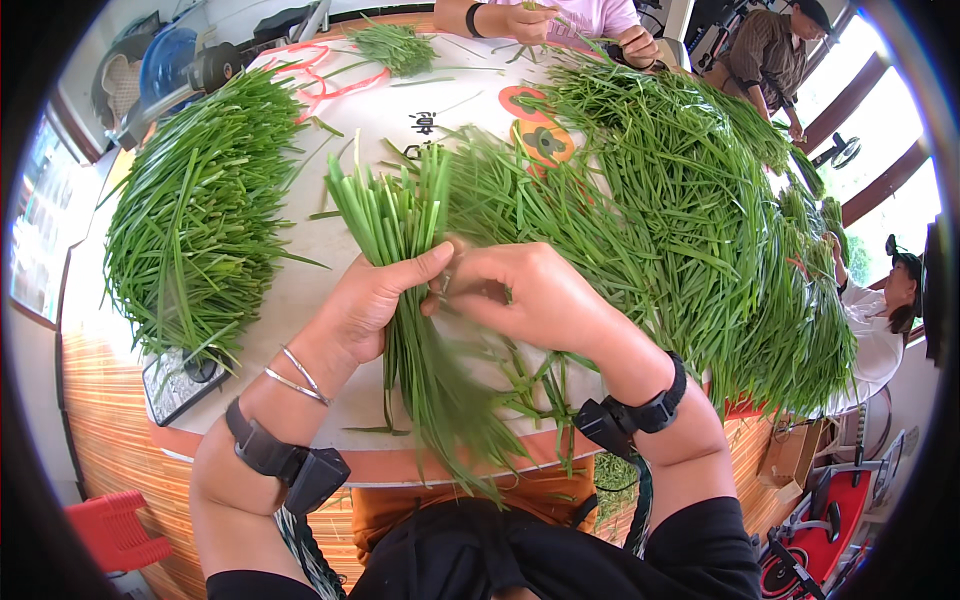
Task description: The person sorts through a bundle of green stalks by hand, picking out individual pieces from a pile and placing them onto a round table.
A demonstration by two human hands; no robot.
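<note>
A thick bunch of green chives (400, 222) stands tilted over the near middle of the table, pale cut ends up and leaf tips hanging toward the front edge. My left hand (372, 300) is wrapped round its middle, thumb across the front. Against the bunch's right side, my right hand (520, 290) has its fingers curled in a pinch. What sits between those fingertips is hidden. Below the right hand, the hanging leaves are smeared by motion. Loose chives (520, 200) lie just beyond my right hand.
Large chive heaps cover the table's left (195, 210) and right (690, 200). A small bunch (395, 48) and red ties (325, 85) lie at the far side. A dark flat device (182, 385) sits at the left edge. Across the table are another person's hands (637, 45).
</note>
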